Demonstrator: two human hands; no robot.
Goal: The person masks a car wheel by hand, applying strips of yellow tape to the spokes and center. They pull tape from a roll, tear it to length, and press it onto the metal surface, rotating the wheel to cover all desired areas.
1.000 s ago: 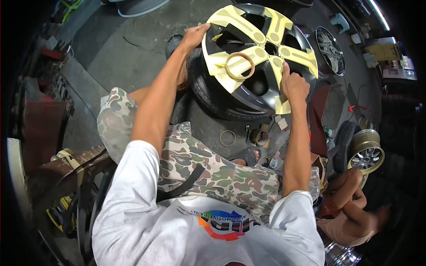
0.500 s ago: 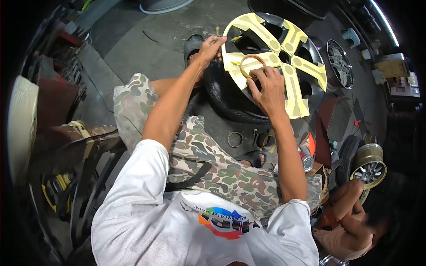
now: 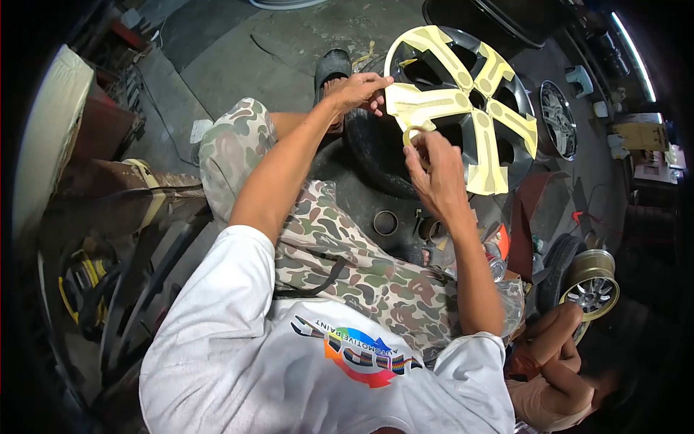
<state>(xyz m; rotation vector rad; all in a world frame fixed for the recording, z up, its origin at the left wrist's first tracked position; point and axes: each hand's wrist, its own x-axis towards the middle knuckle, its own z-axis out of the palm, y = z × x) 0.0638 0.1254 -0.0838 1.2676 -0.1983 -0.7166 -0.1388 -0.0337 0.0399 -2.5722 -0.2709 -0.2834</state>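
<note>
A dark car wheel rim (image 3: 499, 148) rests on a black tire (image 3: 376, 159) before me, its spokes covered with pale yellow masking tape (image 3: 434, 106). My left hand (image 3: 361, 92) is at the rim's left edge, thumb and fingers pinched on the tape there. My right hand (image 3: 439, 170) grips a roll of masking tape (image 3: 410, 136) between thumb and fingers. That roll is tilted at the near left edge of the rim, beside a wide taped spoke. The tape between roll and rim is partly hidden by my fingers.
Another tape roll (image 3: 385, 223) lies on the floor near my foot. A silver wheel (image 3: 557, 119) stands behind the rim, and a gold-edged wheel (image 3: 593, 282) lies to the right. Another person (image 3: 553, 362) sits at the lower right. Dark car parts (image 3: 137, 296) stand at left.
My right hand has brought the tape roll from over the spoke down to the rim's near left edge, tilting it. My left hand stays at the rim's edge. The view has shifted slightly.
</note>
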